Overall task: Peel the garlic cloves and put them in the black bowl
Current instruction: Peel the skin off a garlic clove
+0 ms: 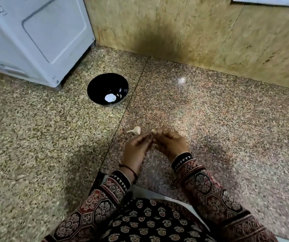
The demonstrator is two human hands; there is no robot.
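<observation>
Left hand (136, 148) and right hand (170, 143) meet, fingers pinched on a garlic clove (154, 131); detail blurred. Nick the skin at the tip and strip it off. Spare garlic (136, 130) lies on the floor just beyond. Black bowl (102, 84) sits farther off, pale bits inside.

White appliance (35, 35) on speckled floor (210, 119)
</observation>
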